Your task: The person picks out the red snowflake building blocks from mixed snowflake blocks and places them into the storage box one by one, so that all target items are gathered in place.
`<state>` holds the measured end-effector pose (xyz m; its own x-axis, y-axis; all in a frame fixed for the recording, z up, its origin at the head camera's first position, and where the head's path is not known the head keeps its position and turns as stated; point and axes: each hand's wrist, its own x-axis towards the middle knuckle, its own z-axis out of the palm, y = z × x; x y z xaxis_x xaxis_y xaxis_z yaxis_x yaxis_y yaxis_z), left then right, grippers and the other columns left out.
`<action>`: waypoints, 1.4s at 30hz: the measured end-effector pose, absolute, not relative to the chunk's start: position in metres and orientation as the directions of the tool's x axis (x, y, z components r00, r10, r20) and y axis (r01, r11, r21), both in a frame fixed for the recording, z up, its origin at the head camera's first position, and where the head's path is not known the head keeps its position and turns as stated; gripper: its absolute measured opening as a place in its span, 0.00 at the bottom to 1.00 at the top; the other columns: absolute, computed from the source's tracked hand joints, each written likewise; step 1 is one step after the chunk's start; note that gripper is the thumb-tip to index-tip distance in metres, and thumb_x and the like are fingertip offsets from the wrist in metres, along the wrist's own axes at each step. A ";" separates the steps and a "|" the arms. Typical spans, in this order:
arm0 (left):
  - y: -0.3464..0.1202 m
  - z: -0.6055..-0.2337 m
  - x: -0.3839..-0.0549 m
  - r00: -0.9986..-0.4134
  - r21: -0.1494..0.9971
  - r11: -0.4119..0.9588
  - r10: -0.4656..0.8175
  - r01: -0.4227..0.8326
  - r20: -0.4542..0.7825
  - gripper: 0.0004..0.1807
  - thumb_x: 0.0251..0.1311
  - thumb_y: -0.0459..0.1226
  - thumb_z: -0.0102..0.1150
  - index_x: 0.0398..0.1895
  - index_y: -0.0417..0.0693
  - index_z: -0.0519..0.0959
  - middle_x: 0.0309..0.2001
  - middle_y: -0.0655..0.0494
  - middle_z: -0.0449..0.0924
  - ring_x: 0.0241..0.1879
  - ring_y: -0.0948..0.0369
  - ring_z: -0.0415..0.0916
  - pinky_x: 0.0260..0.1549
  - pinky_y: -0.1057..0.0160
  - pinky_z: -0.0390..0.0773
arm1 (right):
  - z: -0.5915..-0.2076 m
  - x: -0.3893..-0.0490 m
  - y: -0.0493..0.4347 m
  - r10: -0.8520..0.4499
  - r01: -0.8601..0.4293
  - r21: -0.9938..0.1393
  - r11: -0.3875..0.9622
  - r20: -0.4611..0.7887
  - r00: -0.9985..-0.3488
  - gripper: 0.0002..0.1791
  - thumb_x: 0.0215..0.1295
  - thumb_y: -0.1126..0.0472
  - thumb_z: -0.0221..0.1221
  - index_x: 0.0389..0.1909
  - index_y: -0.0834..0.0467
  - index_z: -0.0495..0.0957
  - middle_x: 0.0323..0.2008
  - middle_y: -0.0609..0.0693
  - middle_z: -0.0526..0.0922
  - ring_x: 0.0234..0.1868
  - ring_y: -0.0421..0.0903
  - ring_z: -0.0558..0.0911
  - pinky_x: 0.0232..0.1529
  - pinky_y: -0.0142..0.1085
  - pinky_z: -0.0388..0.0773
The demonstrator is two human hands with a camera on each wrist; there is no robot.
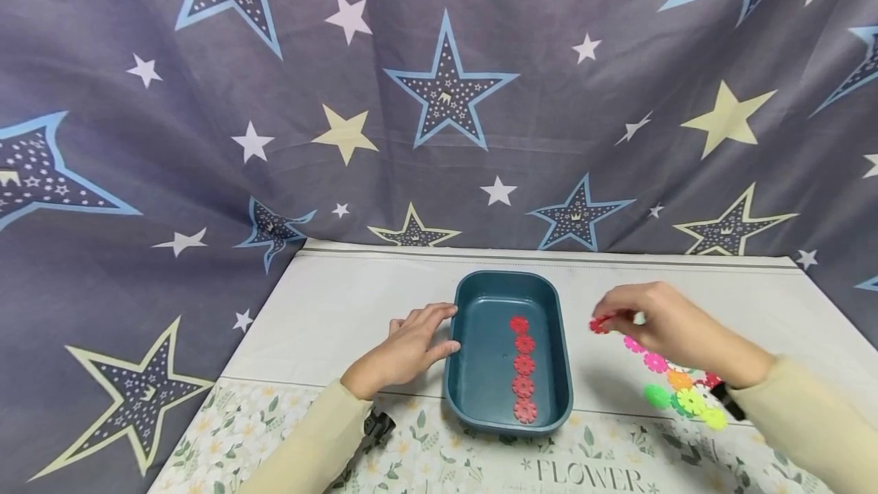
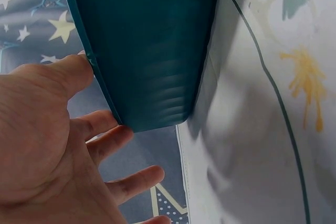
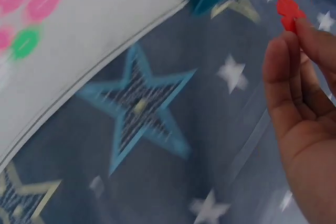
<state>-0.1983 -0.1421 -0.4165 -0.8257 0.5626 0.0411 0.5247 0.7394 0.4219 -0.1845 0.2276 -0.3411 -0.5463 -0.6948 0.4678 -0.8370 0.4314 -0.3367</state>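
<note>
A dark teal tray point(image 1: 461, 395) stands in the middle of the table, with a column of several red flower-shaped discs point(image 1: 524, 364) along the right of its floor. At its left rim is my left hand point(image 1: 405, 349), thumb and fingertips touching the edge, fingers spread; the left wrist view shows the same hand point(image 2: 47, 129) against the tray wall point(image 2: 142, 51). To the right of the tray, raised over the table, my right hand point(image 1: 658, 319) pinches a red flower-shaped disc point(image 1: 600, 325) between thumb and fingers. That red disc point(image 3: 289, 11) also shows in the right wrist view.
Several loose discs in pink point(image 1: 655, 362), orange point(image 1: 679, 380), green point(image 1: 657, 396) and yellow point(image 1: 715, 418) lie on the table, partly hidden by my right forearm. A star-patterned curtain point(image 1: 425, 197) hangs behind the table. Floral print point(image 1: 590, 441) covers the table's near part.
</note>
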 end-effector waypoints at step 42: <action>-0.141 -0.416 -0.198 -0.832 0.425 0.742 0.553 0.519 0.050 0.32 0.69 0.53 0.46 0.70 0.48 0.59 0.69 0.56 0.56 0.63 0.51 0.58 0.46 0.46 0.58 | -0.390 -0.187 0.124 -0.760 -0.813 -0.369 0.451 0.319 -0.567 0.12 0.45 0.76 0.64 0.27 0.56 0.83 0.28 0.43 0.79 0.31 0.37 0.77 0.33 0.29 0.75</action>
